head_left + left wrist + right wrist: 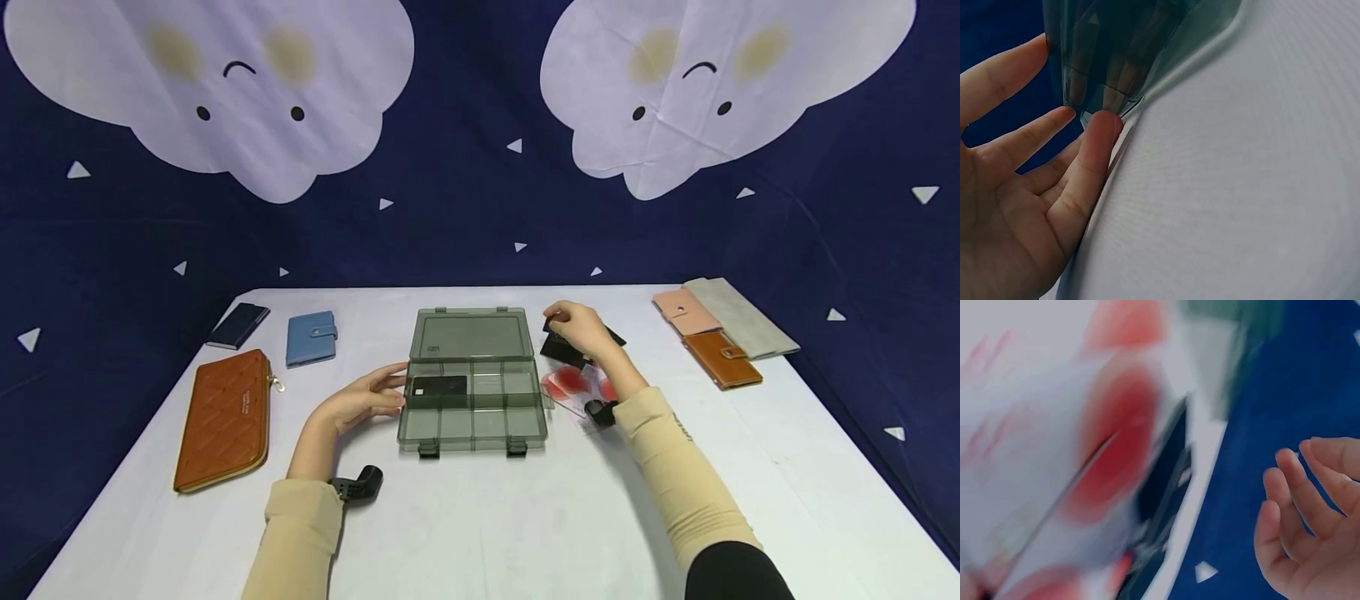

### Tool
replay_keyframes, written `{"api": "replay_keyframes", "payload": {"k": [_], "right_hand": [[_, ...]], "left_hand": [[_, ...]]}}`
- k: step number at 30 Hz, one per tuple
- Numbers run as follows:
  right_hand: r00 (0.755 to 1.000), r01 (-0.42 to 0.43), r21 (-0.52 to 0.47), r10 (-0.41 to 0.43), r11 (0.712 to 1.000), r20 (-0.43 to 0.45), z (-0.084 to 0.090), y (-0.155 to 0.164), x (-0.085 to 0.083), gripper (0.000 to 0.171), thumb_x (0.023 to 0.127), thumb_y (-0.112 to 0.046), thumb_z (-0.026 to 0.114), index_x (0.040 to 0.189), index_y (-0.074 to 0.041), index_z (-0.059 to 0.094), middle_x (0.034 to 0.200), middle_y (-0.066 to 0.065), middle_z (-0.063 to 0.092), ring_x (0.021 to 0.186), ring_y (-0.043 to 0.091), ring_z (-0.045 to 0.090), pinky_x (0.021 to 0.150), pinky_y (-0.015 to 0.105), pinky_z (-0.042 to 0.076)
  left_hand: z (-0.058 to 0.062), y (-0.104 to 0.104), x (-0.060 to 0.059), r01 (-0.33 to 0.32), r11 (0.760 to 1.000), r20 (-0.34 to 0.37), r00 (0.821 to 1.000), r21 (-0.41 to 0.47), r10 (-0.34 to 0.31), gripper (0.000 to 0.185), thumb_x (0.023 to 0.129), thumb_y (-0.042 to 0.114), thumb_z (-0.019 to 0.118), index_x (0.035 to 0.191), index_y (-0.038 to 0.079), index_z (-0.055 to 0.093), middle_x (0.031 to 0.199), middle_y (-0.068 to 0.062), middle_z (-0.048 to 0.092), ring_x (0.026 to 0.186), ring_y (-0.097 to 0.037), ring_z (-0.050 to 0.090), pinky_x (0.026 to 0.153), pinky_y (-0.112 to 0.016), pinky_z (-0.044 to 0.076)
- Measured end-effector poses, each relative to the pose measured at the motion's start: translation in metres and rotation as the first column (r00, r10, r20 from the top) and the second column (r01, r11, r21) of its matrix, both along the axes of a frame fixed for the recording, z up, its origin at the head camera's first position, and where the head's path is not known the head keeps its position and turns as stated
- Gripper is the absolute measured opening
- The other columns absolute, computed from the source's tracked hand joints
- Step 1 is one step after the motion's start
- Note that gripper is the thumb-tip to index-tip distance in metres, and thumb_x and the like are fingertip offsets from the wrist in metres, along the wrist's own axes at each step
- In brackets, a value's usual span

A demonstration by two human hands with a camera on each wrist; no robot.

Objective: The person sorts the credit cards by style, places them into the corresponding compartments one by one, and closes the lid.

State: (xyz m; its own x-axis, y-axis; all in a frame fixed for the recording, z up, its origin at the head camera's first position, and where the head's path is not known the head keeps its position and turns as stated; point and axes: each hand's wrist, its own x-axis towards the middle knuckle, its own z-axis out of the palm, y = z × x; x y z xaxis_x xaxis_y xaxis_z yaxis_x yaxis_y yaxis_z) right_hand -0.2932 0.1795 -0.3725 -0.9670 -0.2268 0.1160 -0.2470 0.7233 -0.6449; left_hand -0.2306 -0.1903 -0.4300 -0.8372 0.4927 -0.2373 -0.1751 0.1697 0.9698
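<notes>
A see-through grey-green compartment box (508, 425) lies with its lid (474, 335) folded back. A black card (450, 386) lies in its left part. At the box's left side, my left hand (362, 402) touches the edge with thumb and fingertips; the left wrist view shows those fingers (1088, 147) fairly straight against a box corner. Over several black cards (566, 351) right of the box hovers my right hand (579, 327). The right wrist view shows its fingers (1300, 506) loosely bent with nothing between them. Whether fingertips touch a card is unclear.
Red-and-white cards (572, 381) lie just right of the box. On the left are a brown quilted wallet (225, 421), a dark booklet (238, 325) and a blue wallet (310, 339). At right lie a pink wallet (686, 311), a brown wallet (722, 360) and a grey pouch (742, 318).
</notes>
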Motion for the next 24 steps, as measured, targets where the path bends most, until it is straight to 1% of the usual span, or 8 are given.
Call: {"api": "replay_keyframes", "payload": {"k": [3,5,9,12,15,17,20,24], "right_hand": [[0.998,0.06,0.05,-0.058,0.997,-0.026,-0.011,0.016,-0.004,0.027,0.085,-0.005,0.054,0.109,0.003,0.061,0.097,0.021,0.065,0.093,0.035,0.058,0.084,0.047,0.043],[0.997,0.083,0.09,-0.082,0.993,-0.014,-0.015,0.025,-0.007,0.029,0.083,-0.004,0.054,0.11,0.004,0.06,0.101,0.024,0.063,0.097,0.037,0.057,0.086,0.048,0.042],[0.993,0.084,0.197,-0.098,0.977,0.062,-0.018,0.041,-0.012,0.038,0.081,-0.004,0.056,0.118,0.005,0.056,0.115,0.031,0.055,0.108,0.044,0.049,0.092,0.053,0.038],[0.975,0.109,0.266,-0.155,0.958,0.158,-0.017,0.051,-0.013,0.049,0.081,-0.007,0.056,0.128,0.002,0.047,0.126,0.033,0.044,0.116,0.049,0.039,0.094,0.059,0.033],[0.937,0.162,0.333,-0.25,0.929,0.243,-0.015,0.058,-0.012,0.06,0.082,-0.011,0.054,0.137,0.0,0.035,0.131,0.035,0.037,0.118,0.052,0.033,0.094,0.063,0.029],[0.912,0.18,0.377,-0.298,0.908,0.282,-0.015,0.062,-0.011,0.064,0.082,-0.014,0.054,0.139,0.001,0.03,0.132,0.035,0.036,0.119,0.053,0.033,0.094,0.064,0.027],[0.902,0.165,0.419,-0.308,0.893,0.302,-0.015,0.065,-0.011,0.066,0.082,-0.015,0.056,0.139,0.004,0.028,0.132,0.037,0.035,0.118,0.054,0.033,0.094,0.063,0.027],[0.904,0.145,0.42,-0.292,0.896,0.312,-0.016,0.068,-0.013,0.068,0.08,-0.014,0.058,0.139,0.004,0.028,0.132,0.038,0.032,0.119,0.054,0.032,0.095,0.063,0.027]], "left_hand": [[0.0,0.0,0.0,0.0,1.0,-0.002,1.0,0.008,0.0,0.078,0.084,0.004,0.059,0.147,0.001,0.013,0.147,-0.03,0.016,0.116,-0.032,0.046,0.094,-0.04,0.043],[0.0,0.0,0.0,-0.001,1.0,-0.002,1.0,0.006,0.001,0.078,0.084,0.004,0.059,0.147,0.001,0.014,0.147,-0.03,0.016,0.116,-0.031,0.047,0.094,-0.04,0.043],[0.0,0.0,0.0,-0.002,1.0,-0.002,1.0,0.005,0.002,0.078,0.084,0.005,0.059,0.147,0.001,0.014,0.147,-0.03,0.016,0.115,-0.031,0.047,0.094,-0.039,0.043],[0.0,0.0,0.0,0.0,1.0,-0.005,1.0,0.006,0.0,0.077,0.084,0.004,0.058,0.147,0.001,0.014,0.147,-0.03,0.016,0.116,-0.031,0.046,0.093,-0.039,0.044],[-0.001,0.001,0.0,-0.003,1.0,-0.004,1.0,0.004,0.003,0.076,0.084,0.004,0.057,0.147,0.0,0.014,0.147,-0.03,0.016,0.116,-0.031,0.046,0.093,-0.038,0.044],[-0.001,0.001,0.0,-0.006,1.0,-0.004,1.0,0.002,0.006,0.076,0.084,0.004,0.058,0.147,0.0,0.014,0.147,-0.03,0.016,0.116,-0.031,0.046,0.093,-0.038,0.044],[-0.001,0.001,0.0,-0.008,1.0,-0.004,1.0,-0.001,0.008,0.077,0.084,0.004,0.058,0.147,0.0,0.014,0.147,-0.03,0.016,0.115,-0.03,0.046,0.092,-0.038,0.045],[-0.001,0.001,0.0,-0.009,1.0,-0.003,1.0,0.0,0.009,0.076,0.083,0.003,0.058,0.147,0.0,0.015,0.147,-0.03,0.017,0.113,-0.029,0.048,0.09,-0.036,0.046]]}}
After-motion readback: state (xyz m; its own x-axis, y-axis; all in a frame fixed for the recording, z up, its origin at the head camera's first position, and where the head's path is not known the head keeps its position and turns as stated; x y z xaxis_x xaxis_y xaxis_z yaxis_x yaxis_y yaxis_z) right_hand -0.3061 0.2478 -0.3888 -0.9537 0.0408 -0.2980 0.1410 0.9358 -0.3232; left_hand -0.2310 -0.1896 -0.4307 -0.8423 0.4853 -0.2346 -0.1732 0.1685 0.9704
